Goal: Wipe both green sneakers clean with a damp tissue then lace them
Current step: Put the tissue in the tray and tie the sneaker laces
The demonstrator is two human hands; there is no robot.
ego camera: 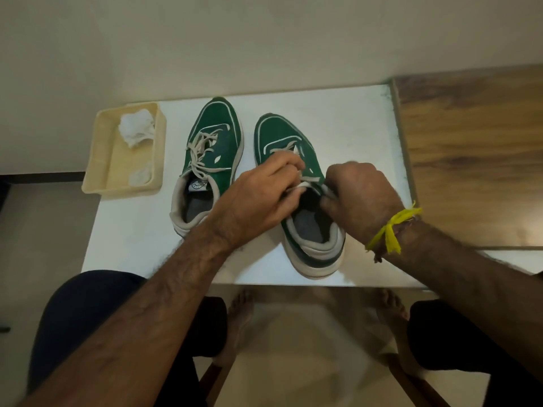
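A: Count?

B: Two green sneakers, two hands, one tray, two tissue wads. Left sneaker (210, 163) and right sneaker (293, 183) sit side by side on the table (132, 245), a narrow gap between them.

A: Tissues?

B: Both in the tray (100, 160) at the table's far-left corner. Big wad (136, 127) at the far end, smaller one (141, 175) near the front wall. Wet or dry, can't tell.

A: Surface, room?

B: White tabletop against a pale wall. Wood-grain panel (476, 154) butts the right edge. Pale floor below; person seated, dark trousers, bare feet under the table.

A: Orientation?

B: Long axes run near to far, toes toward the wall, heels toward the person. Left sneaker's toe tips slightly right, the right one's slightly left. Left sneaker is laced, its lace (202, 151) loosely tied.

A: Hands?

B: Both over the right sneaker's throat. Left hand (258, 201) has curled fingers pinching the white lace (305, 183). Right hand (361, 198) is fisted at the other side of the collar, probably gripping the other lace end; the blur hides it. Yellow thread (392, 227) on the right wrist.
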